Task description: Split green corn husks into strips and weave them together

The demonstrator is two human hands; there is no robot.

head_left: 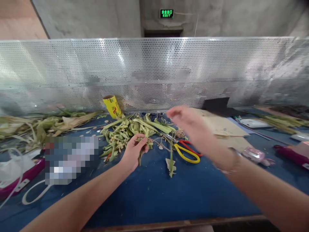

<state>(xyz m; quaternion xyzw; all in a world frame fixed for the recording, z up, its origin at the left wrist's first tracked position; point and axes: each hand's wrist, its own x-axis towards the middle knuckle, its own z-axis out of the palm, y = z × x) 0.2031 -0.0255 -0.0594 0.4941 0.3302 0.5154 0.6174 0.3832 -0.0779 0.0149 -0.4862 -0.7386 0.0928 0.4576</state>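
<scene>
My left hand (pixel 137 149) pinches a small bundle of green plant strips, whose lower end hangs below the fingers. Just behind it lies a heap of green leaves and cut pieces (pixel 118 137) on the blue table (pixel 154 196). My right hand (pixel 188 124) is raised to the right, blurred by motion; what its fingers hold, if anything, cannot be made out. Between the hands rest scissors with yellow handles (pixel 187 155) and others with red handles (pixel 190 146). A thin green strip (pixel 171 161) lies beside them.
A yellow tube (pixel 112 107) leans near the perforated metal screen (pixel 154 71). Long dry leaves (pixel 43 124) spread at the left. Purple tools (pixel 287 154) lie at both sides. Brown paper (pixel 224 125), a black sheet and a pink object (pixel 253 154) are at the right.
</scene>
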